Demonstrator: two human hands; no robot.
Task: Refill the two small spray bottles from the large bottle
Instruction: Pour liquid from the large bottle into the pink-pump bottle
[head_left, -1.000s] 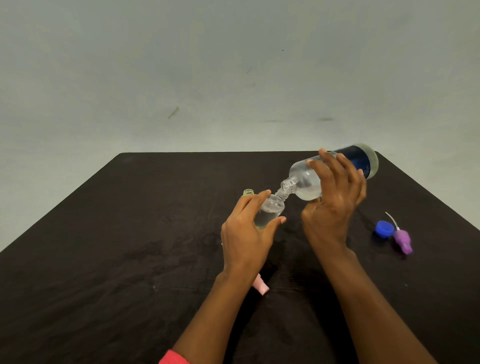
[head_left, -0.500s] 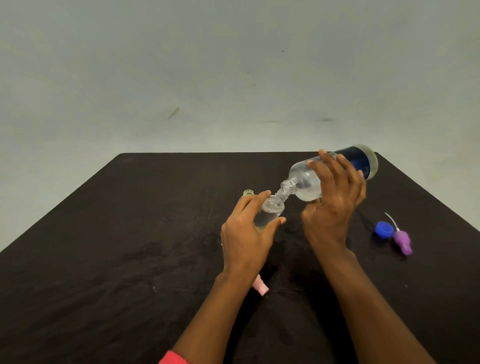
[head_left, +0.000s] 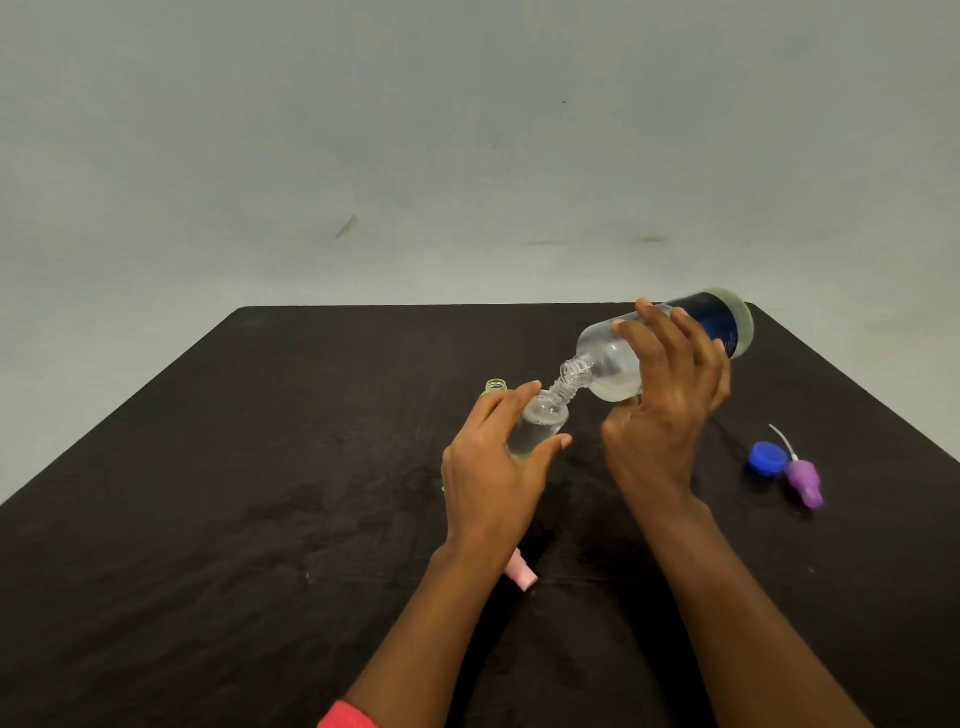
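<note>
My right hand (head_left: 662, 415) grips the large clear bottle (head_left: 610, 364) with the blue label, tilted so its open neck points down and left. Its mouth meets the mouth of a small clear spray bottle (head_left: 540, 421), which my left hand (head_left: 493, 462) holds between thumb and fingers; this bottle holds some clear liquid. A second small bottle (head_left: 496, 385), yellowish and uncapped, stands just behind my left fingers, mostly hidden.
On the black table (head_left: 260, 493), a blue cap (head_left: 768, 458) and a purple spray head (head_left: 804, 480) with a white tube lie at the right. A pink spray head (head_left: 521, 574) peeks out beside my left wrist. A pale wall stands behind.
Almost nothing differs; the large bottle stays tilted against the small bottle's mouth, with only a slight shift of both hands.
</note>
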